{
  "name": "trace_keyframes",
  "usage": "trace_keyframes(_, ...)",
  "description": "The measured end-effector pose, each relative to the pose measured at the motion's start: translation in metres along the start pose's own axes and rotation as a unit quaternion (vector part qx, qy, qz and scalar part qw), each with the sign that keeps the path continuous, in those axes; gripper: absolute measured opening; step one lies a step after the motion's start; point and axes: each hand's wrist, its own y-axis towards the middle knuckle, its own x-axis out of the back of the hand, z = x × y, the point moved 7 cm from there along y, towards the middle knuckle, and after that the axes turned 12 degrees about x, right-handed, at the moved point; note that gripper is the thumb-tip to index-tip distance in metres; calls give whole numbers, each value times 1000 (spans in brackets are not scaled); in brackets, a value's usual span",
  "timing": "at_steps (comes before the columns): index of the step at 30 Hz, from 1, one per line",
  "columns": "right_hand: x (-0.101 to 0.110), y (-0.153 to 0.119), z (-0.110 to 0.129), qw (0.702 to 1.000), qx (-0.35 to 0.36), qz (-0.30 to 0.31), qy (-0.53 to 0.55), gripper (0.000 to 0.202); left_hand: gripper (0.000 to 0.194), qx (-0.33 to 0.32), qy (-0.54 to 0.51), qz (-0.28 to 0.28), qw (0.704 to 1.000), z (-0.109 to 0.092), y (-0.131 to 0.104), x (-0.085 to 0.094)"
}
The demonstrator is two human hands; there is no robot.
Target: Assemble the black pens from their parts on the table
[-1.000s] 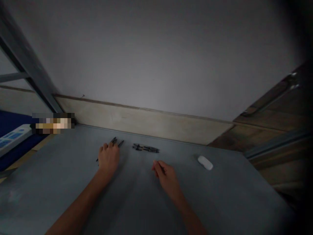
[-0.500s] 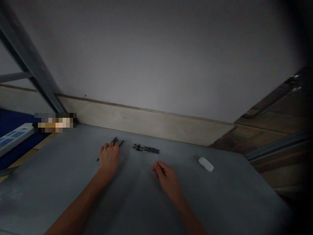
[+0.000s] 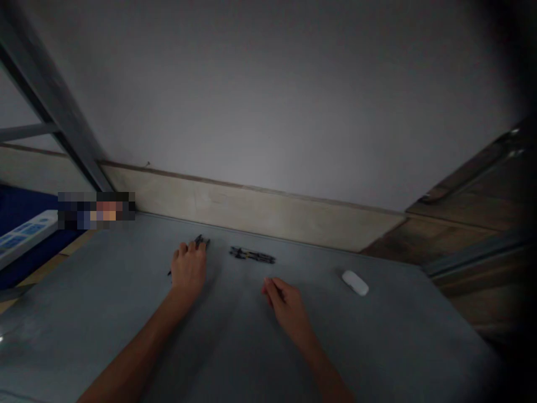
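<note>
On the left side of the grey table [image 3: 235, 324], my left hand [image 3: 188, 268] is closed over several dark pens [image 3: 202, 242]. Their ends stick out past my fingertips, and one thin tip shows at the hand's left side; the rest is hidden under my palm. A second group of black pens [image 3: 251, 255] lies side by side near the middle of the table. Just below and to the right of that group is my right hand [image 3: 285, 305], its thumb and fingers drawn together, with nothing seen sticking out of them.
A white rounded case [image 3: 355, 282] rests on the table to the right. Behind the table's far edge runs a pale baseboard [image 3: 251, 201] under a grey wall. A metal post [image 3: 79, 151] rises at the left, near a white power strip [image 3: 27, 235].
The pen ends beyond my left fingers have drawn closer together and stick out less. My right hand has stayed nearly still, and the view has shifted slightly.
</note>
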Motion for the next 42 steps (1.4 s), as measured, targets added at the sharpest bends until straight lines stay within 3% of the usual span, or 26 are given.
trace_keyframes(11, -1, 0, -9, 1000, 7, 9, 5, 46, 46, 1, -2, 3, 1000, 2, 2, -2)
trace_keyframes(32, 1, -1, 1, 1000, 4, 0, -10, 49, 47, 9, -22, -16, 1000, 5, 4, -4)
trace_keyframes(38, 6, 0, 5, 998, 43, -21, -49, 48, 48, 2, -16, -21, 1000, 5, 3, -4)
trace_keyframes(42, 7, 2, 7, 985, 119, -32, -119, 31, 44, -40, -27, -21, 999, -7, 0, -7)
